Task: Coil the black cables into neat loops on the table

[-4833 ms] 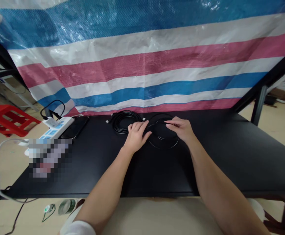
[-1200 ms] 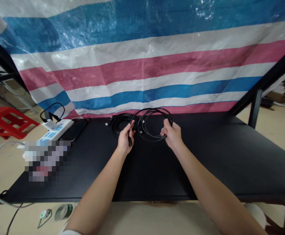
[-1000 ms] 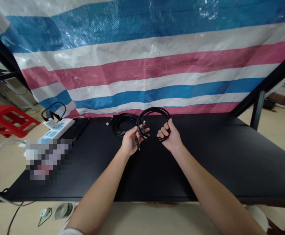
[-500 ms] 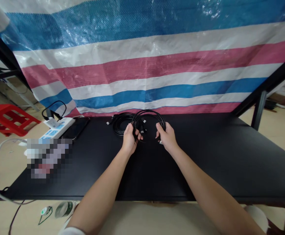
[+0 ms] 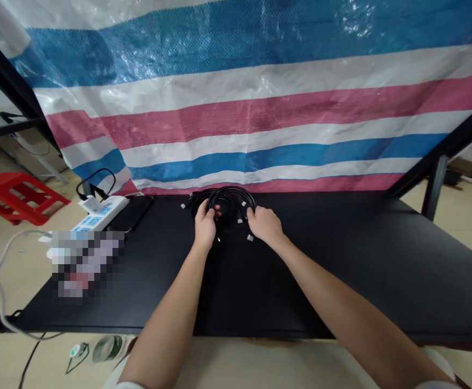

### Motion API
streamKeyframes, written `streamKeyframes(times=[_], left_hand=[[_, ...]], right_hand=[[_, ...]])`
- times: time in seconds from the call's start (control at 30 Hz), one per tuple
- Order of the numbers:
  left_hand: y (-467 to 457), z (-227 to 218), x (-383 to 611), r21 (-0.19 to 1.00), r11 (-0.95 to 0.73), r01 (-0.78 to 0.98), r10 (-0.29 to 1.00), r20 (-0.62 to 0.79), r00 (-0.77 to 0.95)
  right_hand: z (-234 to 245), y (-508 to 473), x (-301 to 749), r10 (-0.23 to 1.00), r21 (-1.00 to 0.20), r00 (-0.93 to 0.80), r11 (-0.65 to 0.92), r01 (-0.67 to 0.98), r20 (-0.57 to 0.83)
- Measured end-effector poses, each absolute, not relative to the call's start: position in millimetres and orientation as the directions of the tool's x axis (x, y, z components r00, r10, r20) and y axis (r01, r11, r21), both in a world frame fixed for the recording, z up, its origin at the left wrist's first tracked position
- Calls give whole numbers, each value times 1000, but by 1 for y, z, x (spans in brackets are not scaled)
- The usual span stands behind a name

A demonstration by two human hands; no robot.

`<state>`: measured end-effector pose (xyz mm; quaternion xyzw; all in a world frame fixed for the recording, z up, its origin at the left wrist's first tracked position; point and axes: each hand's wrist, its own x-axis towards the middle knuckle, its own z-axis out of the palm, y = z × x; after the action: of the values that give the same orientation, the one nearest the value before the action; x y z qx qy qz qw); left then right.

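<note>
- Black cables (image 5: pixel 228 201) in a round bunch, near the far edge of the black table (image 5: pixel 341 281), top middle.
- Bunching up cables right now. Small plug ends (image 5: pixel 250 237) stick out, not yet tucked in.
- Left hand (image 5: pixel 204 228) reaching forward, fingers (image 5: pixel 202 214) curled, holding the bunch.
- Right hand (image 5: pixel 263 225) flat-ish at the bunch's edge, fingers (image 5: pixel 253 214) touching it. Tight or loose grip: hard to tell.
</note>
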<state>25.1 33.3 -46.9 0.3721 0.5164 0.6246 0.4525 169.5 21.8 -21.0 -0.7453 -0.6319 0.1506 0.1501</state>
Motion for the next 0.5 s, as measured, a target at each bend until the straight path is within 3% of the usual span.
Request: streamKeyframes(times=[0.13, 0.37, 0.5], left_hand=[[39, -45, 1, 980, -36, 196, 892, 120, -436], [45, -49, -11, 786, 159, 598, 908, 122, -401], [42, -43, -4, 705, 230, 670, 888, 129, -441]], right_hand=[[-10, 48, 143, 992, -413, 84, -114, 904, -89], [-6, 84, 119, 992, -337, 29, -68, 939, -120], [-10, 85, 116, 993, -169, -29, 49, 984, 119]])
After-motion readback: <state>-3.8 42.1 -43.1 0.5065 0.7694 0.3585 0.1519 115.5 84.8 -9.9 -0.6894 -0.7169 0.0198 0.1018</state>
